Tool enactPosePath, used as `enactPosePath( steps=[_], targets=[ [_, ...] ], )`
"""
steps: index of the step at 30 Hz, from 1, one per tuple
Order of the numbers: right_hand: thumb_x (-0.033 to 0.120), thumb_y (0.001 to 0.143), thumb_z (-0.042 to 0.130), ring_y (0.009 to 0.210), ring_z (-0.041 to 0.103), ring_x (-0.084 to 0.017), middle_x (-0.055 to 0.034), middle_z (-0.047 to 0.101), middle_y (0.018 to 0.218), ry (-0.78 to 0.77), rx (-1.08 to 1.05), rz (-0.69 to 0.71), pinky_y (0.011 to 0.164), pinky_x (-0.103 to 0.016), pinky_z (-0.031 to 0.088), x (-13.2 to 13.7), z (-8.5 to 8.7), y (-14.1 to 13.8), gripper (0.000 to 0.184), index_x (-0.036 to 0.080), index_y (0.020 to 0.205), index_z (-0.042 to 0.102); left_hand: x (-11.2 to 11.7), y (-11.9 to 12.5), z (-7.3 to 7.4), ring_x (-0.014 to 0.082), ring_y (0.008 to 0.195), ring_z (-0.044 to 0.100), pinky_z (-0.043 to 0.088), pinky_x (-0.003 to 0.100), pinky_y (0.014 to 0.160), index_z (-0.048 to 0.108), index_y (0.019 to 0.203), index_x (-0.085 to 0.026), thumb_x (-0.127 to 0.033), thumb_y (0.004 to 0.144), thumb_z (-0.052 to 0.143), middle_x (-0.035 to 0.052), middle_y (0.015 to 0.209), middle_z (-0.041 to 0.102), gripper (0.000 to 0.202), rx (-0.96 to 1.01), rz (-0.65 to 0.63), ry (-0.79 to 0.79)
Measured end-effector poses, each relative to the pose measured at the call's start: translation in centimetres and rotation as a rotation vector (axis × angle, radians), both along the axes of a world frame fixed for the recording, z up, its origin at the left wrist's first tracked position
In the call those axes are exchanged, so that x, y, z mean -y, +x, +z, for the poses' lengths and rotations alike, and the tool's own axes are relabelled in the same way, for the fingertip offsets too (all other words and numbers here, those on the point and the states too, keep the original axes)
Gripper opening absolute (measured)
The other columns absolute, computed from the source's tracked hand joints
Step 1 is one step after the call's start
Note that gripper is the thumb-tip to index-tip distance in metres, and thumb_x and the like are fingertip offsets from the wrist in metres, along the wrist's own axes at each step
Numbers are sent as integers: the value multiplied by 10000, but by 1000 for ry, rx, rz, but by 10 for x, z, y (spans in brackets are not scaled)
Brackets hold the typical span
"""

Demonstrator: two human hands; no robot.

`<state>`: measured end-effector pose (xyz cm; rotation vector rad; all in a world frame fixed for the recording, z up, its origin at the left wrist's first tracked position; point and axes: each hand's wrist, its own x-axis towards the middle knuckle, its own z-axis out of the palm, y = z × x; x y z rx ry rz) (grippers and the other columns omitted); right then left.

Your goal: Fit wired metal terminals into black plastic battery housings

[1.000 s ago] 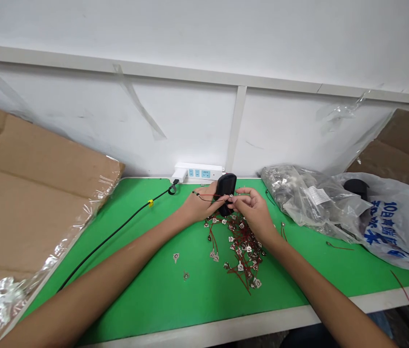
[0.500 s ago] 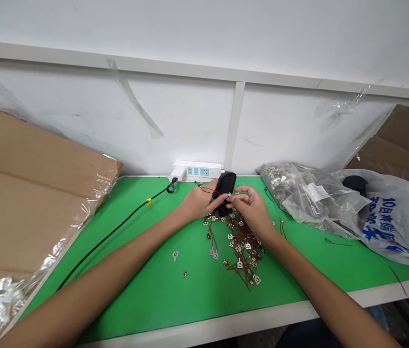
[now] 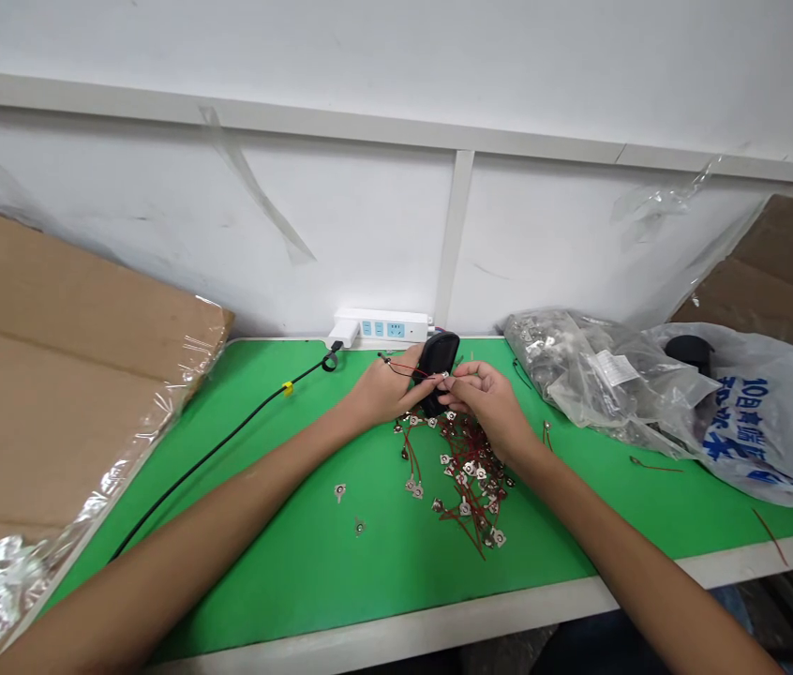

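My left hand (image 3: 389, 387) is closed around a black plastic housing (image 3: 440, 356), held tilted above the far part of the green mat. Thin red and black wires (image 3: 403, 368) run over its fingers toward the housing. My right hand (image 3: 485, 398) pinches a tiny silvery piece (image 3: 444, 376) at the housing's front, where the fingertips of both hands meet. Its exact shape is too small to make out. Below the hands lies a pile of metal contact tabs with red wires (image 3: 471, 473), partly hidden by my right hand and forearm. Two loose metal tabs (image 3: 339, 491) lie left of the pile.
A white power strip (image 3: 386, 327) with a plugged-in black cable (image 3: 228, 439) stands against the wall. Cardboard (image 3: 66, 375) leans on the left. On the right are a clear bag of metal parts (image 3: 565, 366) and a white plastic bag (image 3: 776, 412). Stray wires lie near the mat's right edge.
The view has shifted very slightly. Both hands stay at the black housing, with my right fingertips moved only a little against it.
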<state>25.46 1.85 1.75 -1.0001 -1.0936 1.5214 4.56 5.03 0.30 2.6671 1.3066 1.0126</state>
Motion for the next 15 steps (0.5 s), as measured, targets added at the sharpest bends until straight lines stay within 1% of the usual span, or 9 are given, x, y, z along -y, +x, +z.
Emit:
enactPosePath(
  steps=[2,5,7,9,11,12,15],
  targets=[
    [434,714,907,759,774,-142,-21,812,916,-32,-24,12,713,-236,576,0,1,1,428,222,950,620,-1,-1,-1,284,985,771,607,397,818,506,1428,-148,-548,1059,504,161,1155,762,544,12,-52,35],
    [424,718,911,749,763,-128,-21,811,918,-55,-56,15,714,-229,578,-2,2,4,400,220,934,644,-3,-3,1,291,1046,759,607,416,880,517,1412,-156,-492,1043,557,161,1190,753,501,29,-190,89],
    [409,727,903,753,758,-127,-23,812,922,-32,-54,5,720,-231,575,-6,2,6,376,220,930,650,-3,-3,2,301,1109,745,603,428,917,499,1434,-161,-448,1033,575,172,1252,737,499,37,-271,95],
    [399,748,883,767,758,-134,-24,810,921,31,-17,-13,728,-241,569,-9,3,10,348,220,938,653,-3,-4,3,316,1190,719,596,446,967,466,1474,-163,-434,1025,586,187,1337,706,538,34,-324,75],
    [395,775,854,772,760,-151,-14,796,884,121,43,-31,730,-260,562,-12,3,13,322,223,955,651,-4,-4,2,329,1234,701,589,467,1002,419,1522,-167,-446,1026,589,197,1397,675,594,21,-345,46],
    [397,788,838,772,761,-161,-6,784,860,167,73,-38,730,-271,560,-13,3,15,311,226,964,648,-4,-3,1,334,1217,708,594,476,995,388,1547,-169,-458,1029,584,198,1391,677,625,11,-344,29],
    [406,825,792,782,763,-192,6,752,826,261,149,-42,737,-309,561,-15,2,17,283,235,986,634,-5,-2,-3,335,1079,752,622,489,913,280,1608,-163,-486,1041,554,187,1279,720,708,11,-322,-20]
  ],
)
